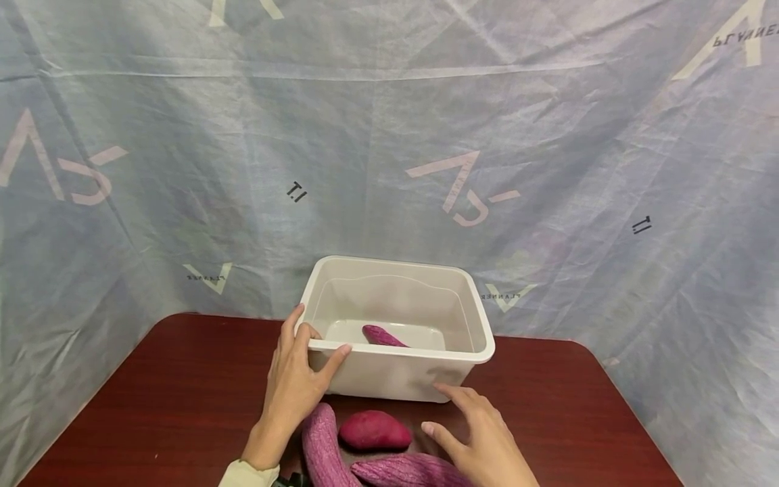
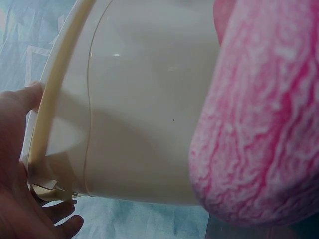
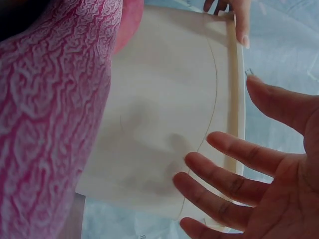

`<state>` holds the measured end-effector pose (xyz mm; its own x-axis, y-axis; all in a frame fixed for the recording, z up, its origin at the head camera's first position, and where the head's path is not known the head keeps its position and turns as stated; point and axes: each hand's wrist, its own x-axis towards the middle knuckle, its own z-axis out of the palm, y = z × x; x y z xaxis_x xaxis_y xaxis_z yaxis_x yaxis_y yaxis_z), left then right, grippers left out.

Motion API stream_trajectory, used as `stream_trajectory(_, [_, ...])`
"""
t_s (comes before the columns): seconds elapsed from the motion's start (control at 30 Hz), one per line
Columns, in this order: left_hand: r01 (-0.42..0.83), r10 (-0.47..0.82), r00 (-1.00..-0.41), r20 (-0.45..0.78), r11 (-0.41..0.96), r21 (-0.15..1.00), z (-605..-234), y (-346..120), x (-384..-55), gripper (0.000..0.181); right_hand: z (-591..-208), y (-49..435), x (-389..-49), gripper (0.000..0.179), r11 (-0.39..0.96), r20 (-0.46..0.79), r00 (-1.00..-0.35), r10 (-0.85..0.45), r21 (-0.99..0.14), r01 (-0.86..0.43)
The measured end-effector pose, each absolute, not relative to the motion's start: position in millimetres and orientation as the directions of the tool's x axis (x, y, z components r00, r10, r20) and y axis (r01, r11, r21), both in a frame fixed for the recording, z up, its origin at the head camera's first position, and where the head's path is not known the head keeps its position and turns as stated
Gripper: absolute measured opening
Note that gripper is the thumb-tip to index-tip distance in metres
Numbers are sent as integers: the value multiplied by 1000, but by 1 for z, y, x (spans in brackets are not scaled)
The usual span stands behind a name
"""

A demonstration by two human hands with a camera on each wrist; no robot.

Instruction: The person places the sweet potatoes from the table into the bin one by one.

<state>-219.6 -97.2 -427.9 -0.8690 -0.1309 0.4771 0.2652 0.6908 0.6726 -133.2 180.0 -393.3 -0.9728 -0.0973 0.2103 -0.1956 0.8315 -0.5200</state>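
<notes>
A white plastic tub (image 1: 389,375) stands mid-table with one purple sweet potato (image 1: 383,335) lying inside. My left hand (image 1: 316,335) grips the tub's front-left corner, thumb on the front rim and fingers over the side rim; the left wrist view shows that hand (image 2: 20,159) around the rim of the tub (image 2: 139,99). My right hand (image 1: 447,409) hovers with spread fingers by the tub's front-right wall, holding nothing. The right wrist view shows the right hand (image 3: 234,149) open beside the tub (image 3: 164,99).
In front of the tub lie three sweet potatoes: a long purple one (image 1: 325,446), a short reddish one (image 1: 374,430) and another long one (image 1: 408,470). The dark red table (image 1: 152,399) is backed by a grey-blue cloth (image 1: 389,135).
</notes>
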Motion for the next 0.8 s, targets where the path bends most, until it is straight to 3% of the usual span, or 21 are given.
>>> stream_trajectory(0.5, [260, -127, -874, 469, 694, 672, -427, -97, -219, 50, -398, 182, -132, 59, 863, 164, -975, -147, -460, -208])
stream_trajectory(0.8, [256, -133, -873, 469, 693, 674, -426, -97, -219, 50, -397, 186, -134, 65, 852, 91, -978, -185, -482, -206])
